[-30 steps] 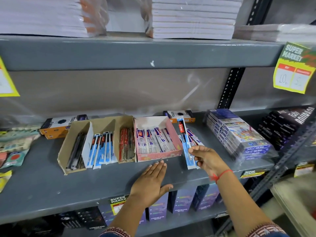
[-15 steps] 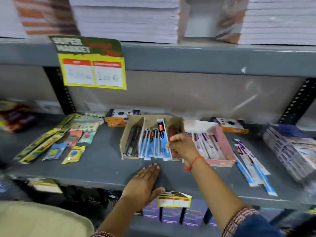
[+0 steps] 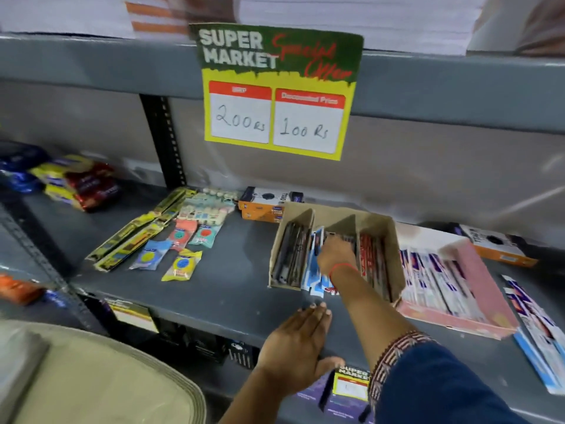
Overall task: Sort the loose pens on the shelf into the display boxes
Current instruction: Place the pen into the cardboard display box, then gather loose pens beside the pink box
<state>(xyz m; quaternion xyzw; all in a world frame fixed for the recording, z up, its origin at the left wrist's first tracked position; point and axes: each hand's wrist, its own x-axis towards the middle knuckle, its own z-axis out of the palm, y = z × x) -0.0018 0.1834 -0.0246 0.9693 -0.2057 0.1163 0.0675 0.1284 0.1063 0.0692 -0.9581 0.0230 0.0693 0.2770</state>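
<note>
divided box (image 3: 336,218) on shelf (image 3: 232,289), tray (image 3: 486,283) touching its right side.

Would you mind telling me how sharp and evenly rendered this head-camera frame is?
Head view: the price sign is crisp enough to read; the right hand in the brown box and the pink box are motion-smeared; the wide lens bows the upper shelf edge; light is soft, without hard shadows.
</note>
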